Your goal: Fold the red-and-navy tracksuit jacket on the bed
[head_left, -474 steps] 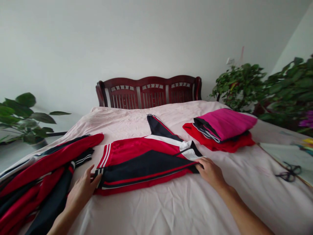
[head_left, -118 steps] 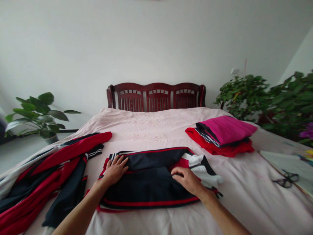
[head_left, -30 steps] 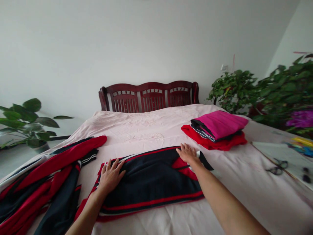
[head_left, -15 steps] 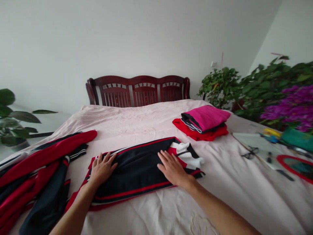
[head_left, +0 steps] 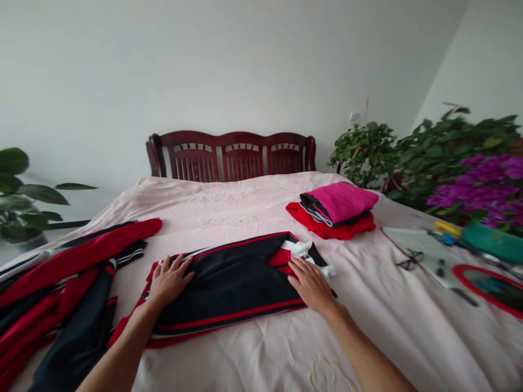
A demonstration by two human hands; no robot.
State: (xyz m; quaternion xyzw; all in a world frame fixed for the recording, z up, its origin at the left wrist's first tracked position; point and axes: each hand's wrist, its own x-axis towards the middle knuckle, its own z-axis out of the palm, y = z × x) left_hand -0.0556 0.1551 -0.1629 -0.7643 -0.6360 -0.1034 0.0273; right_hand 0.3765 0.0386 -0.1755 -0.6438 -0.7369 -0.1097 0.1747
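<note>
The left hand (head_left: 169, 282) is laid flat on the left end of a folded navy-and-red track jacket (head_left: 229, 286), with the fingers spread and nothing pinched. The right hand (head_left: 311, 286) is pressed on the jacket's right end, just beside a white collar (head_left: 304, 250). Its fingers are extended and held close together, and no pinch is seen. The jacket is lying flat near the middle of a pale pink bedsheet (head_left: 229, 218), with a red panel (head_left: 281, 257) showing by the right hand. A heap of red-and-navy track clothing (head_left: 53, 283) is placed just left of the jacket, at the bed's edge. Farther up on the right, a folded magenta cloth (head_left: 339, 201) is stacked on a red garment (head_left: 302, 210). Black-handled scissors (head_left: 408, 262) are lying on a pale sheet of paper (head_left: 417, 245) to the right, near a red-rimmed round object (head_left: 490, 288) and a green container (head_left: 494, 245). A dark wooden headboard (head_left: 231, 158) is seen at the far end, with purple flowers (head_left: 469, 195) and leafy potted plants (head_left: 363, 155) beyond the bed's right side.
</note>
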